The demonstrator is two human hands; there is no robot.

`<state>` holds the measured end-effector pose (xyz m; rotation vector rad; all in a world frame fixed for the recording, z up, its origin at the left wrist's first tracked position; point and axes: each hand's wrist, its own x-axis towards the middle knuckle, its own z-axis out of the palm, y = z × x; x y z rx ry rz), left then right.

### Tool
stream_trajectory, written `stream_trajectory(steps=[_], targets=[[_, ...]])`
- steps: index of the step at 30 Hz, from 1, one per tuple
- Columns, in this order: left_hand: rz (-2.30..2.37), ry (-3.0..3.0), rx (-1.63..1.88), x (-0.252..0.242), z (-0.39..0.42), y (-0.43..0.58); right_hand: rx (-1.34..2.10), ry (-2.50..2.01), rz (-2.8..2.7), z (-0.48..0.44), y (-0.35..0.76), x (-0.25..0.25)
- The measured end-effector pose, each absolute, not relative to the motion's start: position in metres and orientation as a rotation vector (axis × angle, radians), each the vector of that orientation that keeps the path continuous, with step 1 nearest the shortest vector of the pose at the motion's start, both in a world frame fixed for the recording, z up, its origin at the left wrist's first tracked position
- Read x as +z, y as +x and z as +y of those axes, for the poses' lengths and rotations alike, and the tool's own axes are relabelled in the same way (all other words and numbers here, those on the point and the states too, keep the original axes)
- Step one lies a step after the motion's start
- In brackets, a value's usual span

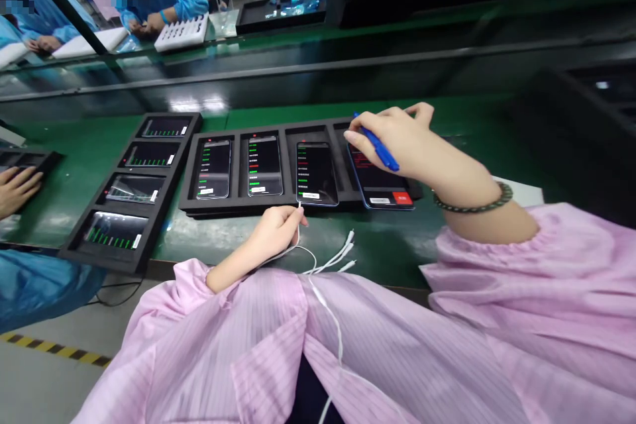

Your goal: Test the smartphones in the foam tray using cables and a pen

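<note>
In the head view, a black foam tray (233, 206) holds several smartphones with lists of coloured text on dark screens. My left hand (277, 230) pinches the end of a white charging cable (325, 301) at the lower edge of the third smartphone (318, 175); whether the plug is fully in is hidden. That phone's lower end rests over the tray's front wall. My right hand (397, 139) holds a blue pen (376, 141) above the rightmost smartphone (380, 185), which shows a red box and juts over the tray's front. My right fingers cover its upper part.
A second foam tray (161, 195) with several smartphones lies to the left. Loose white cable plugs (348, 248) lie near the bench's front edge. A co-worker's hand (18, 189) rests at far left. Other people sit across the bench, beyond a rail (298, 66). Dark trays (571, 139) stand at right.
</note>
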<state>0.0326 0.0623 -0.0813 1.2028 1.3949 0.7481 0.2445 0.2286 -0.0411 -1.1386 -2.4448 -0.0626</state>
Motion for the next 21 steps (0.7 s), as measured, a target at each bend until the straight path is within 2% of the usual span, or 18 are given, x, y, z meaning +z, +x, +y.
stream_trajectory(steps=[10, 21], targets=[[1.394, 1.202, 0.741, -0.087, 0.062, 0.038, 0.126, -1.044, -2.697, 0.268, 0.234, -0.049], [1.189, 0.792, 0.81, -0.084, 0.073, 0.045, 0.486, -0.86, -2.874, 0.282, 0.206, -0.045]])
